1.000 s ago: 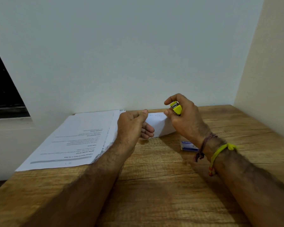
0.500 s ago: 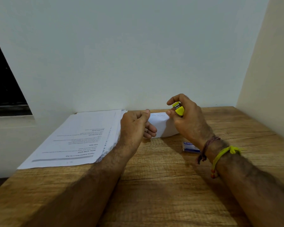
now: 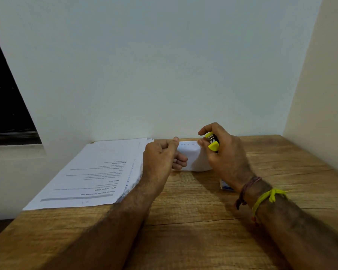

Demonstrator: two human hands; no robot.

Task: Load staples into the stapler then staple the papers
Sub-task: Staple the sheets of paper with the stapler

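Wooden worktop set against a pale wall — printed papers stacked at left. Yellow stapler is gripped in the right hand, raised above the worktop. Left hand is loosely curled — nothing visibly held.

The right hand covers most of the yellow stapler, the wrist hides all but a corner of the small blue-and-white box, the left hand masks part of the folded white paper, and the print on the paper stack is too blurred to read fully.
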